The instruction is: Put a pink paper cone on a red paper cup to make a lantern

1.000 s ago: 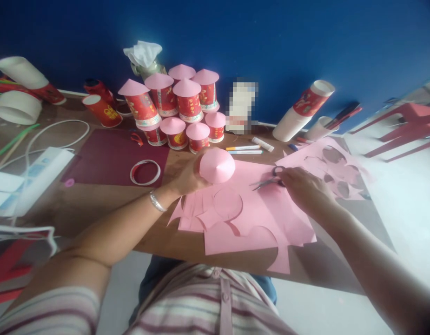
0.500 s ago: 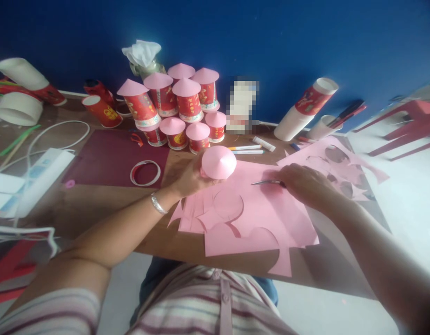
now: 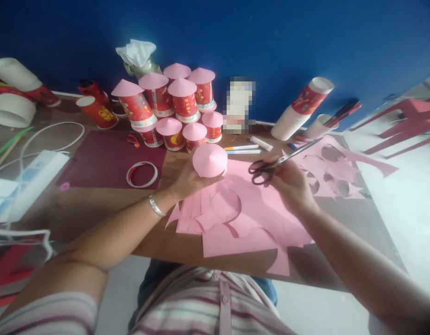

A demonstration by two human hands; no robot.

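Note:
My left hand [image 3: 189,180] is closed around a paper cup whose body is mostly hidden under a pink paper cone [image 3: 210,159]. Above the pink sheets, my right hand [image 3: 292,182] grips a pair of scissors [image 3: 281,160], the blades pointing up and to the right and the dark handle loops to the left. Below both hands lie pink paper sheets [image 3: 242,244] with round cut-outs. Behind my left hand stand several red cups [image 3: 185,108] topped with pink cones.
Pink paper scraps [image 3: 340,163] lie at the right, near a stacked paper cup [image 3: 287,123] and a pen holder [image 3: 318,126]. Two markers [image 3: 242,150] and a glue stick [image 3: 261,143] lie behind the sheets. A paper ring [image 3: 141,174] rests on a maroon sheet [image 3: 92,160].
The scissors have swung round in my right hand, from blades pointing left to blades pointing up and right. My left hand and the coned cup have shifted slightly left.

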